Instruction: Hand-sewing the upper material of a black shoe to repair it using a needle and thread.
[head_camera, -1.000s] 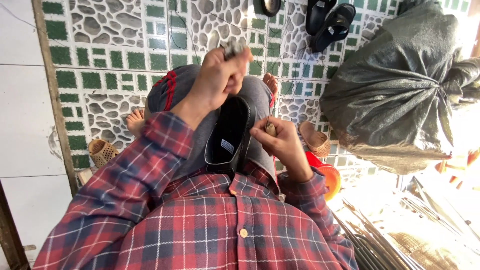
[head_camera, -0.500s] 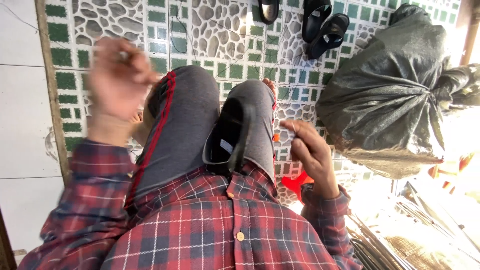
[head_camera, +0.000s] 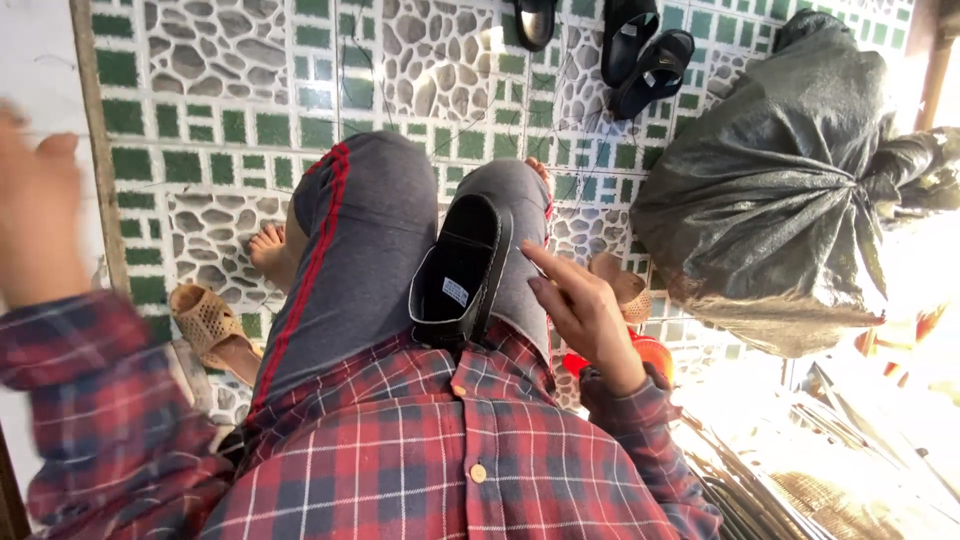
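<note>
The black shoe (head_camera: 460, 270) lies sole-down in the person's lap, wedged in the groove between the two grey-trousered thighs, toe pointing away toward the patterned tile floor (head_camera: 230, 120). No hand has hold of it. The right hand (head_camera: 585, 310) hovers just right of the shoe, its fingers (head_camera: 545, 262) spread and loosely extended, gripping nothing that shows. The left hand (head_camera: 40, 230) is far to the left of the shoe, raised and badly blurred; whether its fingers close on something cannot be told.

The risk, as I judge it: the shoe rests only on the slope of the legs, so a shift of either knee could tip it off toward the floor. Thin thread-like lines seem to run above the shoe across the tiles; if such a strand joins the swinging left hand to the shoe, a hard pull could jerk it loose or snap the strand.

Against the frame half a second ago, the left hand has swung further out and lower toward the left edge, and the right hand has moved closer to the shoe with fingers straighter. The shoe lies as it did.
</note>
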